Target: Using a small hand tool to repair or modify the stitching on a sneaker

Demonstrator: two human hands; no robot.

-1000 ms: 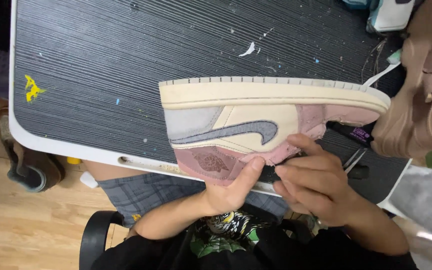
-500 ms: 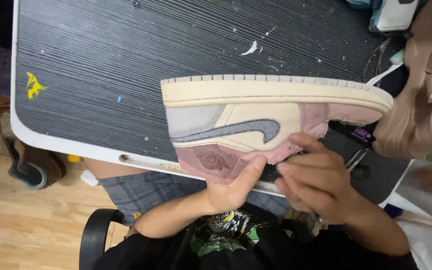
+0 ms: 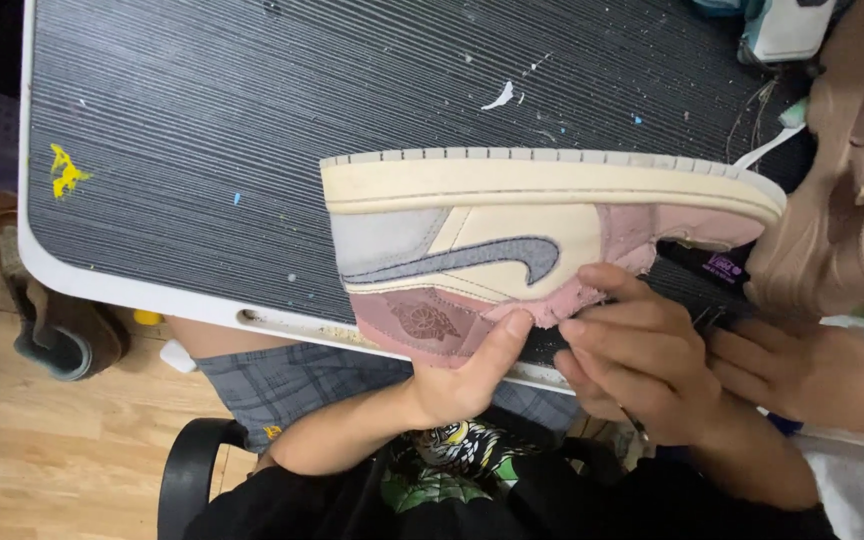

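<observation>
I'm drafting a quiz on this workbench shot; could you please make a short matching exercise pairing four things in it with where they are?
Things:
1. sneaker
2. left hand
3. yellow paint mark
4. right hand

Places:
A. on the tabletop near its left edge
B. gripping the pink ankle collar from below
C. held sole-up over the dark ribbed tabletop
D. at the frayed pink edge by the shoe's opening

Pairs: 1-C, 2-B, 3-A, 4-D
</observation>
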